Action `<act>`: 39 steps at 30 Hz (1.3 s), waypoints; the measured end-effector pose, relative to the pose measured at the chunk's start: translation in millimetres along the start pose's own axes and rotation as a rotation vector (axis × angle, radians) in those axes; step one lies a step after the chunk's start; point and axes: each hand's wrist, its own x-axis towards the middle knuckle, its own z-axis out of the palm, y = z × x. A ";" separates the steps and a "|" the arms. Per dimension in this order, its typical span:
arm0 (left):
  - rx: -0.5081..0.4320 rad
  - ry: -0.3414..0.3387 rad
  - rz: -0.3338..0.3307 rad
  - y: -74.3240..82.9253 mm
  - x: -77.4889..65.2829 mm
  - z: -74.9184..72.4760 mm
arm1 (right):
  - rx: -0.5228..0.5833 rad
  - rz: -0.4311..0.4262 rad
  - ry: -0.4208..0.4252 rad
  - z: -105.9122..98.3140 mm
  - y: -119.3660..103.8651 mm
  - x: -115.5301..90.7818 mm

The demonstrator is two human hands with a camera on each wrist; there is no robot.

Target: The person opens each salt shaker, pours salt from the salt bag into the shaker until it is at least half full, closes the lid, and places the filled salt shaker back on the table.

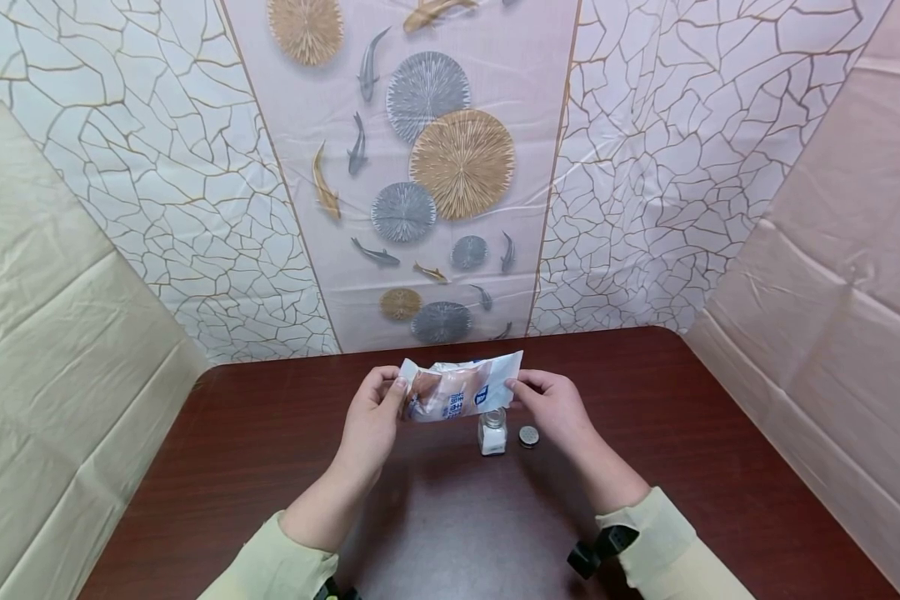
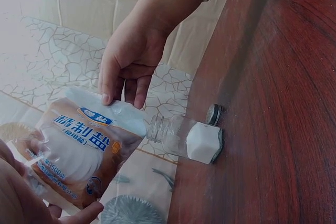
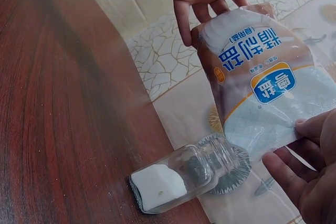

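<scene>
A soft plastic bag of salt [image 1: 450, 393], white and brown with blue print, is held above the table between both hands. My left hand [image 1: 369, 429] grips its left end, thumb on the front. On the other end, my right hand [image 1: 558, 408] pinches the pale top corner with thumb and fingers. Just under that end stands an upright glass jar [image 3: 184, 174] with no lid on, its mouth close by the bag's edge. White salt [image 3: 157, 184] fills the lower part of the jar. The round metal lid [image 1: 528, 436] lies beside the jar, to its right.
A dark red-brown wooden table [image 1: 270, 467] bears the jar and lid. Behind it hangs a patterned cloth [image 1: 435, 275] with fish and round motifs. Plain beige cloths [image 1: 817, 275] flank the table on both sides. Black wrist straps [image 1: 603, 550] sit on the sleeves.
</scene>
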 end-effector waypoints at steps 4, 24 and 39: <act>-0.003 0.001 -0.001 0.2 -0.1 0.0 | 0.008 -0.001 -0.002 -0.3 0.4 0.3; -0.014 0.012 -0.009 2.3 2.7 -0.3 | 0.025 -0.007 -0.014 -0.2 -0.2 -0.3; -0.020 0.015 -0.012 0.4 7.9 -1.1 | 0.025 -0.012 -0.010 0.3 1.7 0.4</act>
